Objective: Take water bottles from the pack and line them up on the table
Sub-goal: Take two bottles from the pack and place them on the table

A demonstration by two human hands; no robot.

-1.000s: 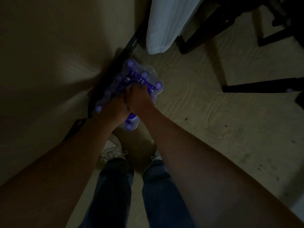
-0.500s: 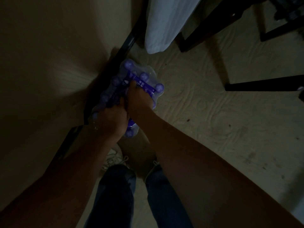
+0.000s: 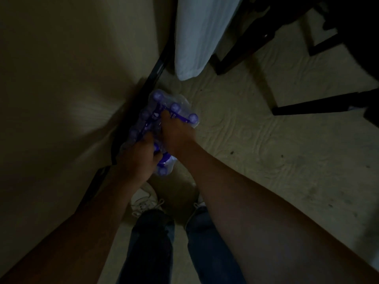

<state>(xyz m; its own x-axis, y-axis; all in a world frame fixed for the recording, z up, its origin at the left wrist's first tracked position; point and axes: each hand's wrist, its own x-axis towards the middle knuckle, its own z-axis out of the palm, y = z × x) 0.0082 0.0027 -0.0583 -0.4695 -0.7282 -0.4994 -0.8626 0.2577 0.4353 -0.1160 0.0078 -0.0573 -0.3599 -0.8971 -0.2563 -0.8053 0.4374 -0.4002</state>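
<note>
A shrink-wrapped pack of water bottles [image 3: 152, 115] with pale purple caps and a purple label stands on the floor beside the table's dark edge. Both hands press into its top. My left hand [image 3: 137, 158] grips the wrap at the pack's near left side. My right hand [image 3: 177, 134] digs its fingers into the plastic at the middle of the pack. The room is dim, and the hands hide the bottles under them.
A pale table top [image 3: 61, 89] fills the left side, with its dark frame [image 3: 160, 64] running along the pack. A white cloth [image 3: 201, 33] hangs above. Dark chair legs [image 3: 320, 105] stand on the right. My feet in white shoes [image 3: 143, 199] are just below the pack.
My left hand has slid back toward me along the pack's near side while the right hand stays dug into the middle. The plastic between them looks more pulled apart.
</note>
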